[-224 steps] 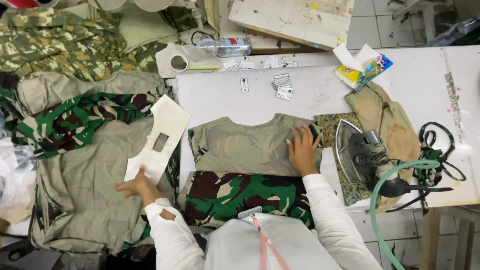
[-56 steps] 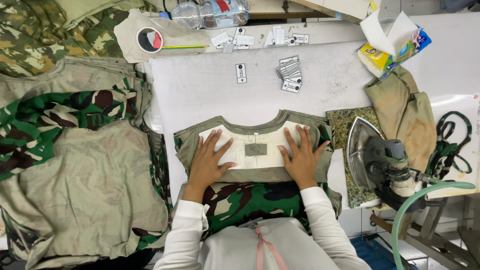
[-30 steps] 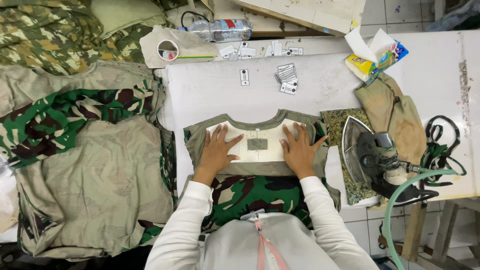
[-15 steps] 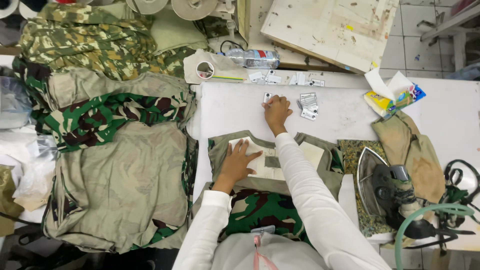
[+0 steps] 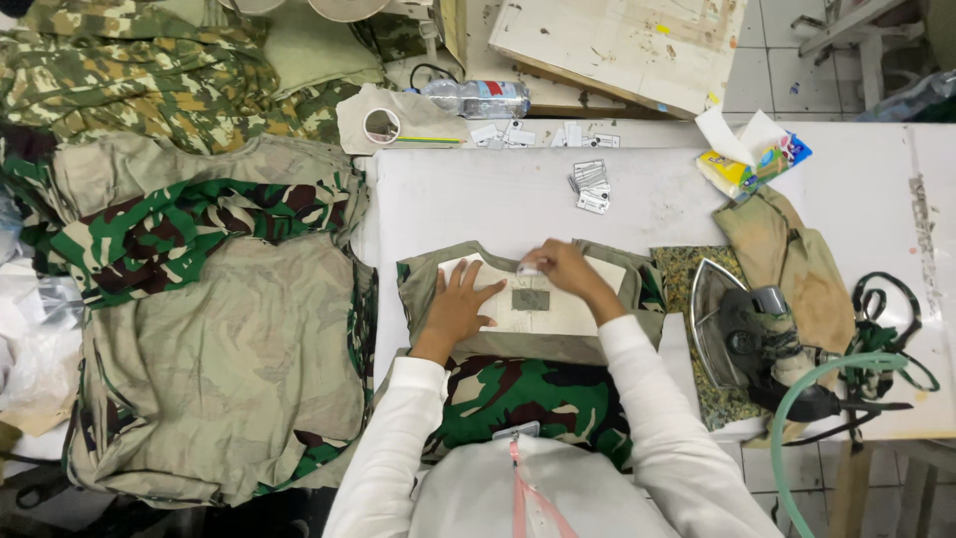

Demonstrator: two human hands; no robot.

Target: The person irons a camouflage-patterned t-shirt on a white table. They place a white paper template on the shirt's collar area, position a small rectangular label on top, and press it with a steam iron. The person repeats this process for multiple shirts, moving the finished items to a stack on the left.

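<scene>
Head view: a camouflage garment point(image 5: 528, 389) lies at the near edge of the white worktop point(image 5: 478, 194), its neck end turned away from the person. Over that end sits a pale cardboard template point(image 5: 558, 309) with a small grey rectangle point(image 5: 531, 299) at its middle.

The left hand point(image 5: 460, 307) lies flat and spread on the left part of the template, gripping nothing. The right hand point(image 5: 558, 271) rests at the template's far edge, its fingers pinched on a small white label point(image 5: 529, 267) held just above the grey rectangle.

Farther toward the far edge of the worktop, a loose cluster of small white tags point(image 5: 590, 185) lies well apart from the hands. More tags point(image 5: 518, 134) are scattered along the far edge, beside a roll of tape point(image 5: 381, 126) and a clear plastic bottle point(image 5: 478, 98) on its side.

Along the right side of the worktop, a steam iron point(image 5: 742, 334) lies on a patterned cloth pad point(image 5: 687, 274), with a green hose point(image 5: 797, 428) curving from it. Near the far right corner lies a yellow packet point(image 5: 747, 169).

Off the left edge of the worktop, stacks of camouflage pieces point(image 5: 199, 299) are piled up.
</scene>
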